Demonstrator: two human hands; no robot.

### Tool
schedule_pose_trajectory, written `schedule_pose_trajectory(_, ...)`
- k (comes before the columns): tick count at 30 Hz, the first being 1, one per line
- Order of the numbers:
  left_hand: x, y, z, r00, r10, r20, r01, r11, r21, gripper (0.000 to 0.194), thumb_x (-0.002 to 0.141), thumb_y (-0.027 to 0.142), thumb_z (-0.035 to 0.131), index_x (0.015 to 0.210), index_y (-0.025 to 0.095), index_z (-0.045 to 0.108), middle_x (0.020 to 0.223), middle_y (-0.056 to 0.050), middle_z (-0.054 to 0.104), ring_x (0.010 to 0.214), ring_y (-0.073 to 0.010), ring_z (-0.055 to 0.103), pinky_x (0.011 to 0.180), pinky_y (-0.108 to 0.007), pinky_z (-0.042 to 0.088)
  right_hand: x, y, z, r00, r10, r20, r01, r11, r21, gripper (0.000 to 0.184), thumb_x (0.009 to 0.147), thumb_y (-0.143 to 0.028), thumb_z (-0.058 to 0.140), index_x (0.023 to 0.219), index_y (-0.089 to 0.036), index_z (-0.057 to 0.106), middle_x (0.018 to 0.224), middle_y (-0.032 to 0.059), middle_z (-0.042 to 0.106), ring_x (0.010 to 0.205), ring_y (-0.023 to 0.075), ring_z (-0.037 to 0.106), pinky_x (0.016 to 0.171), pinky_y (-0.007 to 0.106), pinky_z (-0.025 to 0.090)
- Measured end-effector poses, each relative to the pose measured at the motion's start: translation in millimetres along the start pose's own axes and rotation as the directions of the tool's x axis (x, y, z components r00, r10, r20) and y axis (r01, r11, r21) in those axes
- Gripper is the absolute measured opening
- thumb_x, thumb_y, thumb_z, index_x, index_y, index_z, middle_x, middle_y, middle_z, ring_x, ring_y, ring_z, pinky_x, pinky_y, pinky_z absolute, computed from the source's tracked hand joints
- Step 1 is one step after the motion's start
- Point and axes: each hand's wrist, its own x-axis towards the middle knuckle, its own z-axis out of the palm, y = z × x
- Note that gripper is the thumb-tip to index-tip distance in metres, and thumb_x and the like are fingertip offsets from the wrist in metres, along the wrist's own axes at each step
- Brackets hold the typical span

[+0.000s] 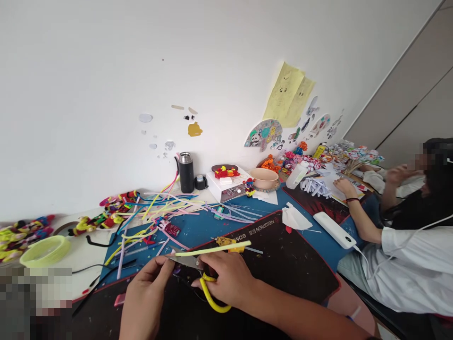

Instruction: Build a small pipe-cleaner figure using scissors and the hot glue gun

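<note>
My left hand (146, 289) is closed, thumb and fingers pinching the left end of a pale yellow pipe cleaner (219, 249). The strip stretches rightward just above my right hand (231, 277), which grips a pair of scissors (213, 303) with yellow handles. The scissor blades point left, directly under the strip and close to my left fingertips. Whether the blades touch the strip I cannot tell. Beyond my right hand, a yellow item (233, 243), partly covered by the strip, rests on the dark mat (283, 264).
Loose pipe cleaners (159, 205) spread over the blue table cover (198, 226). Finished figures (95, 225) and a pale green coil (46, 251) lie left. At the wall stand a black flask (186, 172) and a pink bowl (264, 178). A white power bank (334, 230) lies near a co-worker's arm (364, 226).
</note>
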Motion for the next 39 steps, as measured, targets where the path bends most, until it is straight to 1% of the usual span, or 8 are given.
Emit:
schedule_pose_trajectory(6, 7, -14, -2.0, 0.995, -0.082, 0.063, 0.089, 0.989, -0.12, 0.061, 0.053, 0.076, 0.094, 0.077, 0.022, 0.077, 0.079, -0.003, 0.078, 0.077, -0.0262, 0.069, 0.073, -0.032, 0.055, 1, 7, 6, 1.0, -0.01, 0.013, 0.011, 0.999, -0.041, 0.043, 0.088, -0.057, 0.089, 0.115, -0.025, 0.079, 0.103, 0.0052, 0.083, 0.09, 0.026, 0.078, 0.073, 0.031, 0.049)
schedule_pose_trajectory(13, 4, -7, -1.2, 0.997, -0.072, 0.03, 0.073, 0.997, -0.039, 0.064, 0.048, 0.079, 0.093, 0.075, 0.022, 0.079, 0.078, -0.004, 0.078, 0.077, -0.0266, 0.068, 0.075, -0.033, 0.053, 1, 13, 5, 0.998, -0.058, 0.005, 0.058, 0.998, -0.028, 0.032, 0.095, -0.051, 0.085, 0.112, -0.025, 0.078, 0.104, 0.0036, 0.085, 0.093, 0.0242, 0.079, 0.075, 0.031, 0.049)
schedule_pose_trajectory(18, 7, -8, 1.3, 0.996, -0.092, 0.007, 0.092, 0.992, -0.085, 0.063, 0.046, 0.076, 0.095, 0.073, 0.021, 0.08, 0.077, -0.004, 0.078, 0.075, -0.0241, 0.067, 0.072, -0.031, 0.052, 2, 13, 7, 0.999, -0.029, 0.02, 0.029, 0.999, -0.025, 0.03, 0.096, -0.051, 0.084, 0.112, -0.026, 0.08, 0.103, 0.0039, 0.085, 0.09, 0.0229, 0.079, 0.073, 0.029, 0.049)
schedule_pose_trajectory(22, 9, -12, 1.4, 0.991, -0.13, 0.021, 0.132, 0.983, -0.127, 0.06, 0.046, 0.071, 0.097, 0.074, 0.021, 0.08, 0.077, -0.004, 0.079, 0.074, -0.0239, 0.067, 0.07, -0.03, 0.052, 2, 14, 9, 0.999, -0.038, 0.029, 0.038, 0.999, -0.005, 0.025, 0.097, -0.046, 0.083, 0.111, -0.025, 0.079, 0.104, 0.0036, 0.086, 0.093, 0.0231, 0.08, 0.075, 0.029, 0.05)
schedule_pose_trajectory(25, 9, -13, 1.3, 0.988, -0.151, 0.023, 0.153, 0.981, -0.121, 0.061, 0.044, 0.071, 0.097, 0.074, 0.02, 0.08, 0.076, -0.003, 0.078, 0.073, -0.0233, 0.066, 0.068, -0.03, 0.051, 3, 15, 9, 0.998, -0.05, 0.033, 0.049, 0.999, 0.016, 0.02, 0.098, -0.04, 0.081, 0.11, -0.025, 0.079, 0.104, 0.0033, 0.087, 0.096, 0.0229, 0.081, 0.077, 0.028, 0.051)
schedule_pose_trajectory(30, 11, -17, 0.1, 0.987, -0.149, 0.051, 0.154, 0.981, -0.113, 0.061, 0.047, 0.072, 0.097, 0.074, 0.02, 0.08, 0.076, -0.003, 0.078, 0.073, -0.0225, 0.066, 0.069, -0.03, 0.051, 4, 15, 8, 0.998, -0.028, 0.05, 0.026, 0.998, 0.05, 0.014, 0.099, -0.036, 0.078, 0.107, -0.024, 0.079, 0.1, 0.0033, 0.086, 0.092, 0.0225, 0.081, 0.076, 0.027, 0.051)
schedule_pose_trajectory(34, 14, -23, -0.7, 0.985, -0.157, 0.066, 0.164, 0.98, -0.113, 0.06, 0.05, 0.071, 0.098, 0.078, 0.02, 0.083, 0.079, -0.004, 0.08, 0.077, -0.0221, 0.067, 0.073, -0.029, 0.052, 3, 16, 9, 0.997, -0.017, 0.071, 0.014, 0.999, 0.05, 0.013, 0.096, -0.03, 0.078, 0.108, -0.024, 0.079, 0.098, 0.0033, 0.086, 0.091, 0.0229, 0.081, 0.078, 0.028, 0.051)
schedule_pose_trajectory(39, 13, -21, 3.3, 0.979, -0.194, 0.055, 0.201, 0.964, -0.175, 0.057, 0.043, 0.065, 0.101, 0.072, 0.02, 0.082, 0.077, -0.004, 0.079, 0.076, -0.0228, 0.067, 0.07, -0.029, 0.054, 4, 18, 7, 0.992, -0.007, 0.129, 0.003, 0.999, 0.034, 0.022, 0.089, -0.02, 0.077, 0.111, -0.022, 0.079, 0.102, 0.0044, 0.086, 0.095, 0.0244, 0.081, 0.079, 0.029, 0.051)
